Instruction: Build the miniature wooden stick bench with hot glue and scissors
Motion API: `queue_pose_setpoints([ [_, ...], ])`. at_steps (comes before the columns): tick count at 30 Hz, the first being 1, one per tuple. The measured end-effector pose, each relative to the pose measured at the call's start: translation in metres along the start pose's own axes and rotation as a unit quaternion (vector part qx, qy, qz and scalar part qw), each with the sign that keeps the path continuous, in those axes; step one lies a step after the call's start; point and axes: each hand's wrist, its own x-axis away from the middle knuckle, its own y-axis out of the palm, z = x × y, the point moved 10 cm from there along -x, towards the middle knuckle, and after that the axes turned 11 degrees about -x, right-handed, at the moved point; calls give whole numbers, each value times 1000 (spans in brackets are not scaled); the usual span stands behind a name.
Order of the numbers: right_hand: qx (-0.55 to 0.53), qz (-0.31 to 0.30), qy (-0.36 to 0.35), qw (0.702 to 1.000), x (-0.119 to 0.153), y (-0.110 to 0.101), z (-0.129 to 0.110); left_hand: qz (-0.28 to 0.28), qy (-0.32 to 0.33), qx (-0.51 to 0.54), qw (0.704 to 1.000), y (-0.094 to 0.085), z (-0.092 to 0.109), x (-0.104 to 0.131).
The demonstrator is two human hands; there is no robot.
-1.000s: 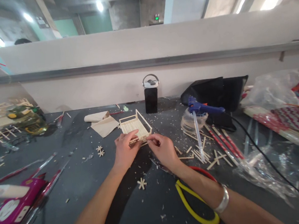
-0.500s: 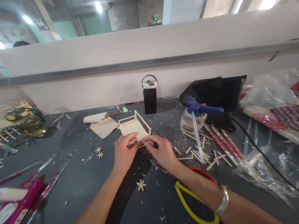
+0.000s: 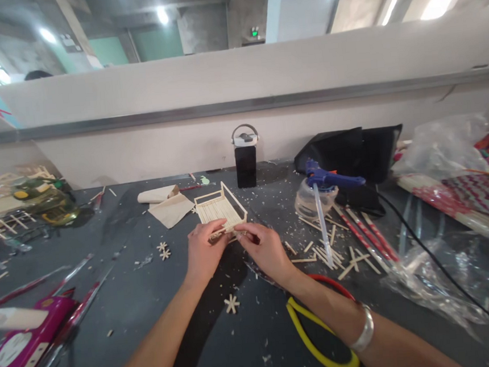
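Observation:
A small tray-like frame of pale wooden sticks (image 3: pixel 218 210), with a slatted floor and raised rails, rests on the dark table. My left hand (image 3: pixel 205 252) grips its near edge, thumb and fingers pinched there. Close beside it, my right hand (image 3: pixel 265 250) pinches the near right part of the same edge; the fingertips partly hide that edge. Below the hands lies a star-shaped stick piece (image 3: pixel 231 304). Two smaller stick stars (image 3: pixel 163 250) are to the left, and a beige cloth (image 3: pixel 170 209) lies behind them.
A blue glue gun (image 3: pixel 333 177) rests on a clear round container (image 3: pixel 310 200). Loose sticks (image 3: pixel 327 253) lie right, near yellow-handled pliers (image 3: pixel 323 353). A black lamp-like box (image 3: pixel 246 166) stands behind. A magenta device (image 3: pixel 31 339) is at left; plastic bags (image 3: pixel 449 274) are at right.

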Motion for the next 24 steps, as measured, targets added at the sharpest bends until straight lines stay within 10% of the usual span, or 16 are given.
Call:
queue_pose_setpoints([
  [24, 31, -11, -12, 999, 1, 2, -1, -2, 2, 11, 1000, 0, 0, 0],
])
